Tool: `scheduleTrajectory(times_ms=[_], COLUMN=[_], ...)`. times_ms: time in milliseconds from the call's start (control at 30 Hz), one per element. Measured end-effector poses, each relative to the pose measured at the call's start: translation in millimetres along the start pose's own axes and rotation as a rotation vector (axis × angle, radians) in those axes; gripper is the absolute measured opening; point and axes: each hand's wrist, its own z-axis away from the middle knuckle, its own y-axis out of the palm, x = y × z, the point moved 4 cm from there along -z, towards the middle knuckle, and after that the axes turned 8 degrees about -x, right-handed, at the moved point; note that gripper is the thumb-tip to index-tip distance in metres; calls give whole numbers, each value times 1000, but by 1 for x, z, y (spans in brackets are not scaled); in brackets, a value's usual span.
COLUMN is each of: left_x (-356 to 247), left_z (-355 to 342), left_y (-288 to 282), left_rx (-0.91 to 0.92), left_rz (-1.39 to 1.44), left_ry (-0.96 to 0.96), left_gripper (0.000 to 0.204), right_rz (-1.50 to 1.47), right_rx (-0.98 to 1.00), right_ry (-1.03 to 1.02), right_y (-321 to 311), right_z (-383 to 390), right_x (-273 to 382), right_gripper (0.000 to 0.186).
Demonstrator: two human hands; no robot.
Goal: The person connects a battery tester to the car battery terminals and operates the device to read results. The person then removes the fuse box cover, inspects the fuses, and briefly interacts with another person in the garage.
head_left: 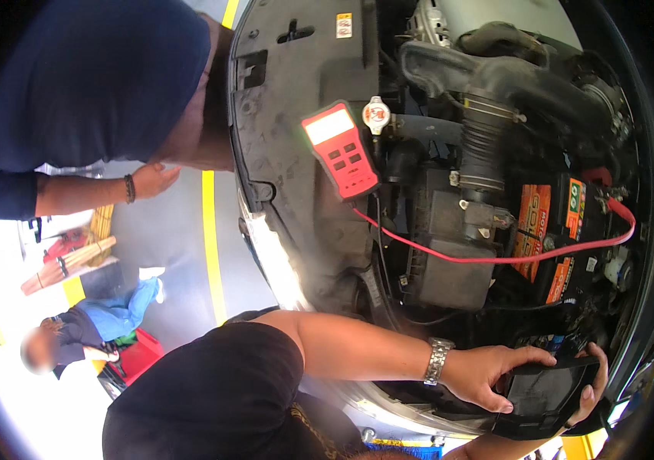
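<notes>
My left hand [488, 374], with a metal watch [437, 362] on its wrist, holds the left side of a black rectangular plastic lid [545, 395]. Its thumb and fingers are bent round the edges. My right hand [594, 383] grips the lid's right side, partly hidden behind it. Just beyond lies a battery [534, 222] with orange labels. A red cable [465, 260] runs from its far right end to a red handheld battery tester [345, 153], which rests on the black front panel with its screen lit. A black cable [450, 314] also runs toward the battery.
A black air-filter box [450, 261] and ribbed intake hose [483, 142] fill the engine bay's middle. A radiator cap [376, 115] stands beside the tester. At upper left, a person in a dark shirt [97, 84] stands by the car's edge. Another person [101, 322] is farther off.
</notes>
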Motion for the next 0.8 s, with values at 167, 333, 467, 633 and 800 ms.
scheduleTrajectory(times_ms=[167, 333, 467, 633, 800], left_x=[-5, -50, -117, -162, -151], left_z=[2, 16, 39, 101, 128], left_y=[-2, -2, -33, -163, -215], left_rx=[14, -49, -596, -1414, -1629], left_rz=[-211, -832, -1054, -1762, -1559], left_ry=[65, 314, 584, 147, -235], left_gripper=[94, 89, 42, 54, 108], right_rz=[-16, -206, -296, -186, -75], right_rx=[58, 183, 253, 215, 66], right_ry=[-84, -49, -79, -54, -42], right_y=[-18, -35, -44, -40, -25], right_z=[1, -6, -10, -15, -18], right_x=[1, -5, -4, -7, -11], right_gripper=[75, 75, 82, 88, 85])
